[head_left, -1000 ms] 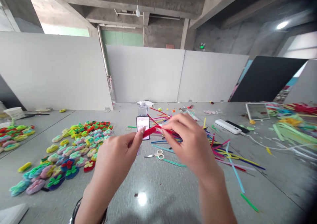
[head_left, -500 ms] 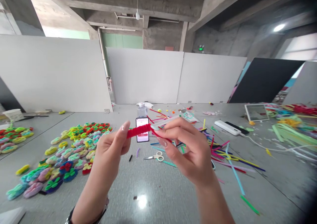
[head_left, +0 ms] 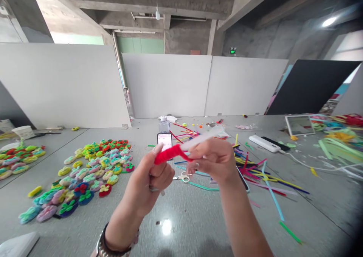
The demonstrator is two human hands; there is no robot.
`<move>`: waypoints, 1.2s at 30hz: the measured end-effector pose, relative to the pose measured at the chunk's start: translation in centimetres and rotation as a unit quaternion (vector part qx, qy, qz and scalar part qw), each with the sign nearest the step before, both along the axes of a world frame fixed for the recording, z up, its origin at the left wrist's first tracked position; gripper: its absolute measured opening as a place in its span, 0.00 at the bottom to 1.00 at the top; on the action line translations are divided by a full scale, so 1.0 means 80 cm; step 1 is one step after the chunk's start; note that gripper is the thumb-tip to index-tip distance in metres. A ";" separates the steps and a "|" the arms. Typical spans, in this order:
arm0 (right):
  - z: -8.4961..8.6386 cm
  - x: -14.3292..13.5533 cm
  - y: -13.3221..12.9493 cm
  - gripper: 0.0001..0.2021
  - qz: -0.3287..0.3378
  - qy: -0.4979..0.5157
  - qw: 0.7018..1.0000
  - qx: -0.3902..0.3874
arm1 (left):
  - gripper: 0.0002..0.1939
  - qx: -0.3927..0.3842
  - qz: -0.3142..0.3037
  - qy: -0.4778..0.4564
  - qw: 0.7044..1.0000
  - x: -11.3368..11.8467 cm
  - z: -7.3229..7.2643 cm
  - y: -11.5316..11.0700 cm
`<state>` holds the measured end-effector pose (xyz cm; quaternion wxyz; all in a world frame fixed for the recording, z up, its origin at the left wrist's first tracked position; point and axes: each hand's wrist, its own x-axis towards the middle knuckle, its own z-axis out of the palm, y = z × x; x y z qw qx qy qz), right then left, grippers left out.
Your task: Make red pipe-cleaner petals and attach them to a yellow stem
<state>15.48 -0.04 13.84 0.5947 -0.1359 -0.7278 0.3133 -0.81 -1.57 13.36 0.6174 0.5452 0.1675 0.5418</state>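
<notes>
A red pipe cleaner (head_left: 168, 154), wound in a tight coil around a whitish translucent strip (head_left: 202, 136), is held up above the table. My left hand (head_left: 151, 179) is closed around the coil's left end, thumb on top. The loose tail of the pipe cleaner runs from the coil to my right hand (head_left: 214, 160), whose fingers pinch it. The strip sticks out beyond the coil, up over my right fingers, and is blurred. Below and behind the hands lie scissors (head_left: 185, 176) with pale handles. A lit phone (head_left: 165, 140) leans upright behind the coil, partly hidden.
On the left lies a pile of fuzzy flower pieces (head_left: 93, 170). Loose coloured pipe cleaners (head_left: 263, 175) are scattered on the right. A plastic bottle (head_left: 163, 126) stands behind the phone. A white power bank (head_left: 263, 144) with a cable lies farther right, near a framed panel (head_left: 300, 126).
My left hand has moved right and slightly down with the coil. My right hand has turned, pinching the tail lower. More of the whitish strip shows. The view has shifted slightly.
</notes>
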 end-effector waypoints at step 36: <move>0.014 -0.011 -0.034 0.06 -0.258 -0.006 0.960 0.109 | 0.25 0.320 0.476 0.317 0.755 -0.014 0.002 -0.024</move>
